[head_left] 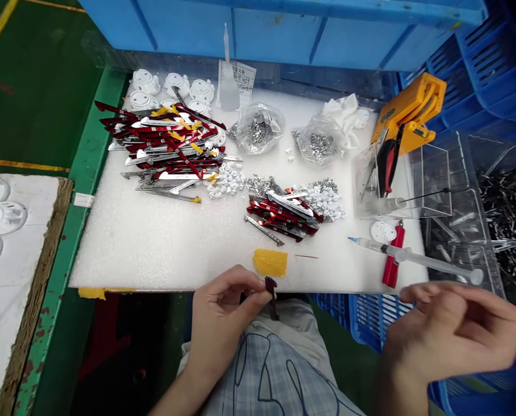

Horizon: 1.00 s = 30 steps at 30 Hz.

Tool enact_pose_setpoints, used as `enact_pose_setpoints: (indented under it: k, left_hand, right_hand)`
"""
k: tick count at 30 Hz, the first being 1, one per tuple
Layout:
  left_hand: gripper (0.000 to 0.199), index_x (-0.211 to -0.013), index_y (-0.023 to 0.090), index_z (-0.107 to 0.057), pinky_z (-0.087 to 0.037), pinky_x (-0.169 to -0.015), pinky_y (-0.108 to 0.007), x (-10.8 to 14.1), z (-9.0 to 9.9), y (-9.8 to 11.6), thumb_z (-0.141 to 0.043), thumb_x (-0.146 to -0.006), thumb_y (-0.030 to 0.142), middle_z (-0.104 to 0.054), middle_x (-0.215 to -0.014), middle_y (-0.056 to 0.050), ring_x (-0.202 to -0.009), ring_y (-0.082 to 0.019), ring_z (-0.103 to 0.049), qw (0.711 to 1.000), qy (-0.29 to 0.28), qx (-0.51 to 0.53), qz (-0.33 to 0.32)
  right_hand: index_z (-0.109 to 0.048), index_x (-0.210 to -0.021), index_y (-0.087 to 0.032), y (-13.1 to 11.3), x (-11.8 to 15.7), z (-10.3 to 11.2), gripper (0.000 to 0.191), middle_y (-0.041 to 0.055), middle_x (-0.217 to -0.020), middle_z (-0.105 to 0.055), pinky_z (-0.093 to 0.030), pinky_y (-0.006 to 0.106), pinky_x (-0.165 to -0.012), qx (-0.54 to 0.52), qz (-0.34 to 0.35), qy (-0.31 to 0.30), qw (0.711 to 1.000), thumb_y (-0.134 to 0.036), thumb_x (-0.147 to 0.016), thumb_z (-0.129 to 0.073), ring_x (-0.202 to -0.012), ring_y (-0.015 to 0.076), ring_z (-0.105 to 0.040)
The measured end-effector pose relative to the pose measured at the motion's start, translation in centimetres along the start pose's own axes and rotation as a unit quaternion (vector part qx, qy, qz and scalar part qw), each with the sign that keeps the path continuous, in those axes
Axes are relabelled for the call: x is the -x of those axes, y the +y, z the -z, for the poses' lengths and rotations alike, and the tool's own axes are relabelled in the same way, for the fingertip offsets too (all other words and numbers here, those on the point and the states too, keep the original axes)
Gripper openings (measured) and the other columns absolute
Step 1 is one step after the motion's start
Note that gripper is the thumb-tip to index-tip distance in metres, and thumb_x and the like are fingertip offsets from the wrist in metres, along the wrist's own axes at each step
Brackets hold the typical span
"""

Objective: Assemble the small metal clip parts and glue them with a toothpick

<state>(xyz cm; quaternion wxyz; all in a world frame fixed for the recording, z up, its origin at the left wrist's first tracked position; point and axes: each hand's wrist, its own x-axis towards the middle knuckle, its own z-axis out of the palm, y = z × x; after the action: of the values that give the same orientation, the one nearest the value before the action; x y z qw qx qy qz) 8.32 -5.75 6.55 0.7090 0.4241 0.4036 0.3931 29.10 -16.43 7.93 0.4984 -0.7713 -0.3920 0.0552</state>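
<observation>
My left hand pinches a small dark red strip between thumb and forefinger, just past the front edge of the white foam board. Off to the right, my right hand has its fingers curled together near the plunger end of a syringe; whether they hold anything small cannot be made out. A piece of yellow tape and a thin brown stick lie on the board beyond my left hand. Behind them is a pile of red and silver strips, beside small white parts.
A larger strip pile lies at the left, near round white parts. Bags of metal bits, a clear bottle, an orange tool, pliers and a red-handled tool also stand or lie there. A blue crate borders the back.
</observation>
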Motion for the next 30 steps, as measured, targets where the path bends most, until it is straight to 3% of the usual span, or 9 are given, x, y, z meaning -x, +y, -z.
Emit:
enact_pose_setpoints:
  k: [5,8,11,16,21,27,28,30]
  left_hand:
    - [0.012,-0.070,0.021,-0.078,-0.059,-0.059,-0.021,0.3,-0.2,-0.6,-0.086,-0.073,0.012,-0.075,-0.065,0.000,-0.059,-0.014,-0.070,1.000,0.007,-0.021,0.021]
    - [0.016,-0.071,0.019,-0.076,-0.061,-0.062,-0.024,0.4,-0.1,-0.6,-0.090,-0.075,0.024,-0.074,-0.066,-0.001,-0.061,-0.015,-0.071,0.999,0.009,-0.029,0.042]
    - [0.019,-0.070,0.019,-0.075,-0.062,-0.062,-0.025,0.3,-0.1,-0.7,-0.091,-0.074,0.027,-0.074,-0.066,-0.001,-0.061,-0.016,-0.070,0.998,0.016,-0.027,0.059]
    - [0.014,-0.069,0.019,-0.075,-0.061,-0.063,-0.025,0.1,-0.1,-0.9,-0.089,-0.072,0.022,-0.073,-0.066,-0.001,-0.061,-0.015,-0.069,0.998,0.016,-0.014,0.067]
    - [0.012,-0.069,0.020,-0.075,-0.060,-0.063,-0.021,0.1,-0.2,-0.9,-0.085,-0.071,0.013,-0.073,-0.065,0.001,-0.060,-0.012,-0.069,0.997,0.016,0.010,0.070]
    - [0.012,-0.068,0.020,-0.078,-0.057,-0.060,-0.022,0.0,-0.4,-0.7,-0.083,-0.069,0.009,-0.073,-0.064,0.001,-0.059,-0.013,-0.067,0.997,0.020,0.025,0.064]
    - [0.011,-0.068,0.020,-0.078,-0.056,-0.060,-0.022,0.0,-0.5,-0.7,-0.082,-0.069,0.009,-0.073,-0.064,0.000,-0.059,-0.013,-0.067,0.998,0.019,0.023,0.061]
    - [0.011,-0.068,0.020,-0.078,-0.056,-0.060,-0.022,0.0,-0.5,-0.7,-0.083,-0.069,0.009,-0.074,-0.063,0.000,-0.059,-0.014,-0.068,0.998,0.019,0.017,0.054]
  right_hand:
    - [-0.073,-0.116,-0.022,2.3,0.8,-0.3,0.043,0.0061,-0.100,-0.070,-0.053,0.035,-0.061,0.039,-0.024,0.083,0.995,-0.053,-0.088,-0.082,-0.072,0.0199,-0.062]
    - [-0.078,-0.108,-0.022,3.6,0.8,-0.5,0.033,0.0045,-0.095,-0.070,-0.049,0.034,-0.063,0.098,-0.030,0.133,0.986,-0.050,-0.091,-0.082,-0.068,0.0180,-0.059]
    - [-0.080,-0.096,-0.021,4.3,0.4,-0.6,0.024,0.0043,-0.087,-0.069,-0.046,0.035,-0.066,0.121,0.006,0.118,0.986,-0.045,-0.093,-0.081,-0.068,0.0188,-0.059]
    - [-0.083,-0.093,-0.022,4.3,0.3,-0.9,0.011,0.0054,-0.084,-0.071,-0.044,0.038,-0.069,0.109,0.090,0.171,0.975,-0.032,-0.090,-0.086,-0.078,0.0246,-0.063]
    - [-0.082,-0.092,-0.022,4.9,0.6,-1.5,0.015,0.0058,-0.083,-0.068,-0.042,0.040,-0.069,0.094,0.105,0.204,0.969,-0.038,-0.091,-0.083,-0.078,0.0261,-0.061]
    - [-0.077,-0.094,-0.022,5.3,0.3,-2.2,0.023,0.0054,-0.089,-0.064,-0.045,0.042,-0.076,0.093,0.092,0.203,0.971,-0.044,-0.092,-0.081,-0.085,0.0266,-0.060]
    - [-0.077,-0.099,-0.022,5.2,0.4,-2.2,0.025,0.0057,-0.093,-0.063,-0.045,0.041,-0.076,0.085,0.091,0.217,0.968,-0.044,-0.090,-0.083,-0.087,0.0265,-0.060]
    - [-0.071,-0.122,-0.025,4.8,0.7,-2.0,0.040,0.0075,-0.108,-0.061,-0.047,0.041,-0.074,0.060,0.067,0.185,0.979,-0.048,-0.091,-0.082,-0.093,0.0273,-0.059]
